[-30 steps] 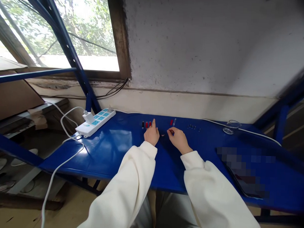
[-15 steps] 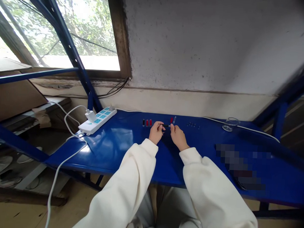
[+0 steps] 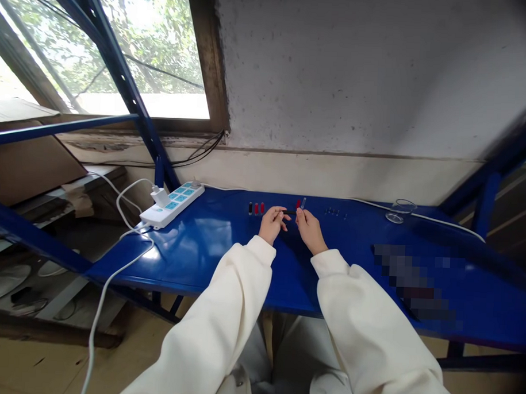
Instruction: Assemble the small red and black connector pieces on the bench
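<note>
A slim black pen-like piece point(image 3: 290, 212) lies sideways between my two hands, just above the blue table point(image 3: 213, 264). My left hand point(image 3: 271, 225) is closed on its left end, some fingers curled beneath. My right hand point(image 3: 310, 230) pinches the right end between thumb and fingers. Its exact kind is too small to make out. Left of the hands, a small black cylinder point(image 3: 250, 208) stands beside two red cylinders point(image 3: 256, 209). Behind my right hand are another red piece point(image 3: 298, 204) and a clear narrow tube point(image 3: 303, 203).
Several tiny clear or metallic pieces point(image 3: 334, 212) are scattered right of my hands. Farther right sits a clear glass cup point(image 3: 401, 211), with a blurred-out dark object point(image 3: 415, 285) nearer me. A white power strip point(image 3: 173, 207) with cables occupies the left side. Blue frame posts flank the table.
The black piece now shows as one unbroken dark length between the hands, where a lighter part showed near my right fingers before. Both hands stay nearly in place; the view has shifted slightly.
</note>
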`<state>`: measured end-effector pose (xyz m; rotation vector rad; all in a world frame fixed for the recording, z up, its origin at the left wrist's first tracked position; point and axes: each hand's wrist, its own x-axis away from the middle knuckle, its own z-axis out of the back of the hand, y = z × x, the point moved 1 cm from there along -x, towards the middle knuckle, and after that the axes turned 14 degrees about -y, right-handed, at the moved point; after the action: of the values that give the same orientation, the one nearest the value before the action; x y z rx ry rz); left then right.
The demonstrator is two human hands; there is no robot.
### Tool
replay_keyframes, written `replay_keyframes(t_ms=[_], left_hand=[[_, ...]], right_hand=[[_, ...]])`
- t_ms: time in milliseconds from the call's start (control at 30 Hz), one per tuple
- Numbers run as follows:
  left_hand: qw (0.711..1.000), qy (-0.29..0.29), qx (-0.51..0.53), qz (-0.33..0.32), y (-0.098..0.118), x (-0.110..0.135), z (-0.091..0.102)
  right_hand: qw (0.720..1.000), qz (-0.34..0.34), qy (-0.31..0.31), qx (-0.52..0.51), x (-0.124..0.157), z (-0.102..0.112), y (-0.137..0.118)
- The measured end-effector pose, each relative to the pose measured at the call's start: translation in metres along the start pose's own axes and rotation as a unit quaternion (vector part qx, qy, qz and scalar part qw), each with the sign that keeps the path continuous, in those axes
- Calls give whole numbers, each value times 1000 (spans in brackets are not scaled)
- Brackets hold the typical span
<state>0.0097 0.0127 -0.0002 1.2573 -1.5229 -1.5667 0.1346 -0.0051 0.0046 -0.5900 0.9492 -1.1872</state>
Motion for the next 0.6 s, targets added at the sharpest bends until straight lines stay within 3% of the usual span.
replay_keyframes(t_ms=[300,600], left_hand=[[1000,-2,5,-15,1,0,2],[1000,15,7,-26,-1,0,5]], right_hand=[[996,45,9,74,4,3,-6],[991,65,-31,110,3,8,-5]])
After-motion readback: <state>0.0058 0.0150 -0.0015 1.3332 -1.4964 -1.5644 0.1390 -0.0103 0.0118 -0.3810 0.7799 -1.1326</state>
